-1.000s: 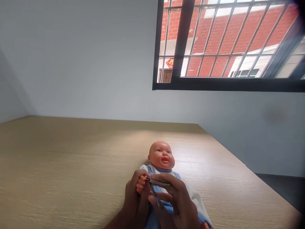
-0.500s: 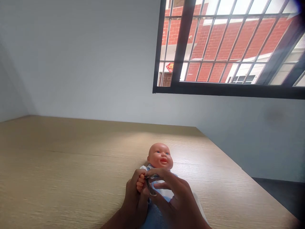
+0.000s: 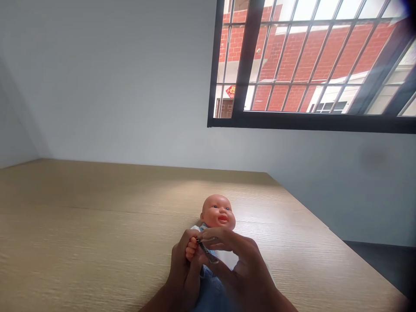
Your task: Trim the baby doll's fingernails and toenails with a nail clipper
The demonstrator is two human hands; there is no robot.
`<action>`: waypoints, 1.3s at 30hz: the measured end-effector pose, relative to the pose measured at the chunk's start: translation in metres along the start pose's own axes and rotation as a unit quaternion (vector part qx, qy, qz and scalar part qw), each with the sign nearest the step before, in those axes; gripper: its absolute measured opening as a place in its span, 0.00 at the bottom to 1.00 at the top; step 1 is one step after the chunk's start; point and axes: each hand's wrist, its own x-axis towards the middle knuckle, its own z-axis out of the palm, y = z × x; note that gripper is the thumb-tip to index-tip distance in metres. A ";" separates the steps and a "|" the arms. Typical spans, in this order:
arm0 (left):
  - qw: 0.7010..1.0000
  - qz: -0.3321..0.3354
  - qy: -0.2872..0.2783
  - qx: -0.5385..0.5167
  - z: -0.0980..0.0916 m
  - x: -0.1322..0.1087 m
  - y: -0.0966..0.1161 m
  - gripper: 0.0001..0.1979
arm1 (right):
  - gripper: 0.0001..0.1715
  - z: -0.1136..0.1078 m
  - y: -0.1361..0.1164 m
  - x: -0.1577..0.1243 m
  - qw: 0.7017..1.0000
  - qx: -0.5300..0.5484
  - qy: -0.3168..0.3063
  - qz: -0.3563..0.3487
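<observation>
A baby doll point(image 3: 218, 212) in blue and white clothes lies on its back on the table, head away from me. My left hand point(image 3: 184, 262) is closed around the doll's small hand point(image 3: 191, 249), whose curled fingers show between my thumb and forefinger. In my right hand point(image 3: 242, 264) is a metal nail clipper point(image 3: 208, 252), pinched between thumb and fingers. The clipper's tip meets the doll's fingers. My hands cover much of the doll's body.
A wide light wood table point(image 3: 97, 234) spreads around the doll, its right edge running diagonally. Behind it stands a pale wall point(image 3: 113, 86) with a barred, dark-framed window point(image 3: 308, 121). Dark floor point(image 3: 383, 262) shows at lower right.
The nail clipper has tilted flatter, its lower end shifting slightly right and up. My right fingers have drawn closer together; my left hand keeps its hold.
</observation>
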 end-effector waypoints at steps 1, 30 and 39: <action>1.000 -0.003 0.001 -0.001 0.000 0.000 0.001 0.15 | 0.10 -0.002 0.001 0.001 1.000 0.023 0.005 0.010; 1.000 0.019 0.005 0.007 0.003 0.003 0.005 0.19 | 0.25 -0.022 -0.014 0.010 0.990 -0.018 -0.086 -0.112; 0.998 0.062 0.006 0.023 0.003 0.008 0.010 0.18 | 0.12 -0.016 -0.021 0.007 0.975 -0.096 -0.097 -0.177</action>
